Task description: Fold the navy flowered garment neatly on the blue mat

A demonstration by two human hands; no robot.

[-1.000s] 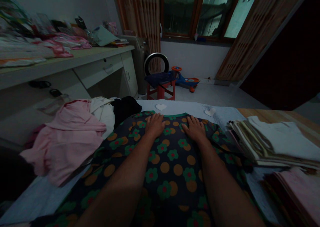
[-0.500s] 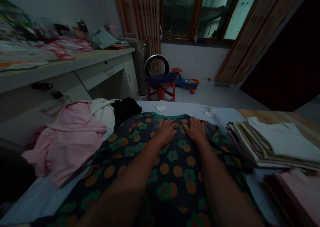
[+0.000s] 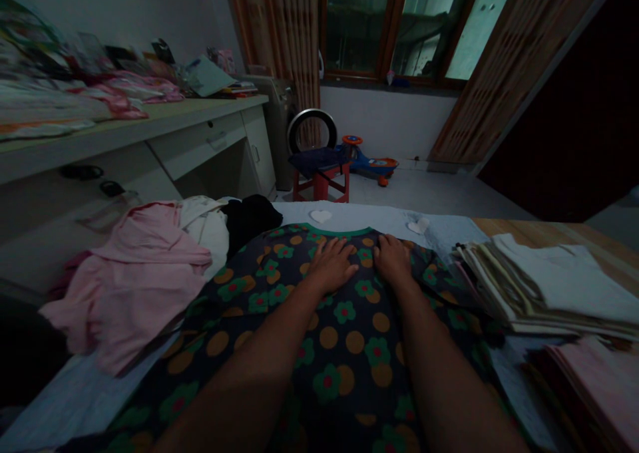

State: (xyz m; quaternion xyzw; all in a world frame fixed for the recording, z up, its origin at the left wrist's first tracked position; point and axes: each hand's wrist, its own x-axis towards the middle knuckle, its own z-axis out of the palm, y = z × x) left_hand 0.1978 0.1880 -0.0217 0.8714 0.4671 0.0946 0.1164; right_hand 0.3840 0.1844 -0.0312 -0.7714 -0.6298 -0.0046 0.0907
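Note:
A dark long garment (image 3: 344,312) with green flowers and orange dots lies spread out in front of me, its green-edged neckline at the far end. My left hand (image 3: 332,265) rests flat on it just below the neckline, fingers spread. To its right, my right hand (image 3: 393,259) lies on the same cloth near the shoulder, palm down, fingers stretched forward and its thumb close in. Neither hand grips the fabric. My forearms cover part of the garment's middle, and its lower end runs out of the picture.
Left of the garment lies a loose heap with a pink garment (image 3: 134,273) and a black cloth (image 3: 252,217). On the right are a stack of folded clothes (image 3: 519,287) and a smaller folded pile (image 3: 594,380). Beyond the light cover (image 3: 359,212) stands a red stool (image 3: 321,185).
My left hand has spread its fingers and thumb a little wider and slid slightly toward me. My right thumb has drawn in against the hand. The garment lies as before.

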